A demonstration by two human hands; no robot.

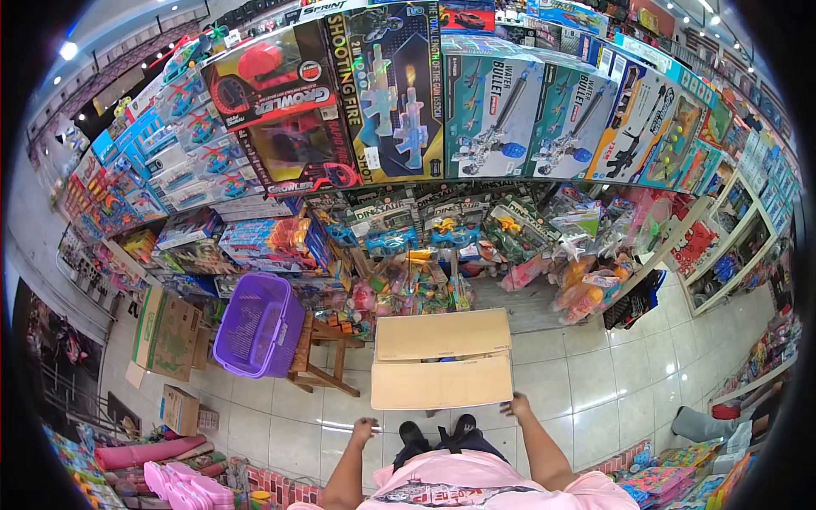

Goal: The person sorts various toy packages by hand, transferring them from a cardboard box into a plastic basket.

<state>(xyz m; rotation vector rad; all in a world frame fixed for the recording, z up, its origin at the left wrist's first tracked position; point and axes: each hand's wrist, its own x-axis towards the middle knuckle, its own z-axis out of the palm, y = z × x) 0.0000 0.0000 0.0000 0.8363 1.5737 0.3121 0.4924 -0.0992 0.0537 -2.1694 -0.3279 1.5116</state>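
Note:
A cardboard box [442, 382] stands in front of me, its two top flaps folded inward with a narrow gap between them. Through the gap a bit of coloured contents shows. My right hand [515, 406] is at the box's near right corner, its fingers apart and holding nothing. Lower and to the left of the box, my left hand [366, 427] is apart from it, with fingers curled together; a small pale spot shows at the fingertips, and I cannot tell what it is.
A purple basket [255, 340] sits on a wooden stool [327, 357] to the left. Behind the box, shelves hold boxed toy guns [395, 93] and bagged toys [455, 225]. Open cartons [170, 331] stand at far left. Another person's leg [714, 422] shows at right.

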